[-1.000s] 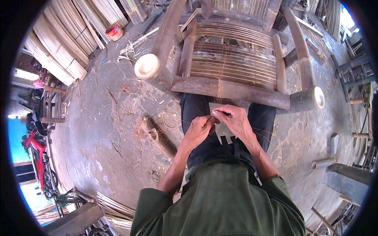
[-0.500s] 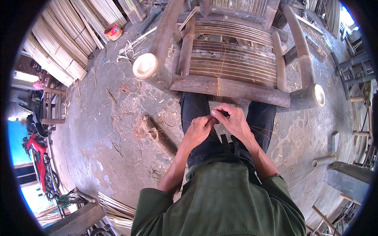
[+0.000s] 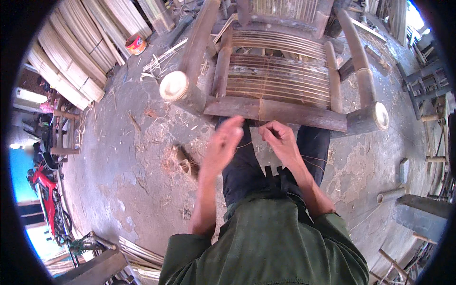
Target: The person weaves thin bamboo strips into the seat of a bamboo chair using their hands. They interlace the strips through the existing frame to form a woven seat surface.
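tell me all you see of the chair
The chair looks like brown bamboo: thick front posts with pale cut ends, two armrests, and a seat of thin slats with gaps. Strands cross its front rail. It faces the person, its back cut off at the top; whether left hand or right hand touches it is unclear.

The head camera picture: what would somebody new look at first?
Probably the big brown bamboo chair near the top middle, with thin strips running across its seat. Just below its front rail are the person's hands, the left hand blurry and the right hand clearer. Over by the left edge, the bright red motorbike stands out too.
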The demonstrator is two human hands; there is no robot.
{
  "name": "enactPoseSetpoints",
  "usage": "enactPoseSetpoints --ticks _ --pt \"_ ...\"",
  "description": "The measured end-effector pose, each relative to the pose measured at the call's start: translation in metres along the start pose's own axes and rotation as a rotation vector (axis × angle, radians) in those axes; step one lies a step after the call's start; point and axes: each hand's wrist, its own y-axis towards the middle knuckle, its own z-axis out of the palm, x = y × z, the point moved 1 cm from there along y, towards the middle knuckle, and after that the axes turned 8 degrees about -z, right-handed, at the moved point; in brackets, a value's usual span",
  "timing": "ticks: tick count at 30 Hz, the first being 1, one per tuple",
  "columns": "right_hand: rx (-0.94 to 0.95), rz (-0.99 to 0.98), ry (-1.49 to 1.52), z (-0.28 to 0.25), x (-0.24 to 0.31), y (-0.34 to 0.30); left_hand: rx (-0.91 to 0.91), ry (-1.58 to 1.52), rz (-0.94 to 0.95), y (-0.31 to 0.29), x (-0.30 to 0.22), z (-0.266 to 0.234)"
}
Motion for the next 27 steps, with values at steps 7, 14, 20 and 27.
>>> enactPoseSetpoints --ticks 7,14,20,27 --pt "-0.054 -0.03 -0.203 -0.022 0.006 -0.003 0.258 -0.323 -0.307 0.009 0.038 0.058" --pt "0.047 -0.086 -0.2 -0.023 0.004 0.012 0.11 -0.084 -0.274 0.01 0.04 0.053" --pt "-0.444 -0.938 -1.217 -0.115 -0.042 0.124 0.114 -0.17 -0.242 0.016 0.024 0.038" --pt "-0.105 -0.531 -1.871 -0.203 -0.085 0.208 0.082 -0.157 -0.185 0.03 0.015 0.03"
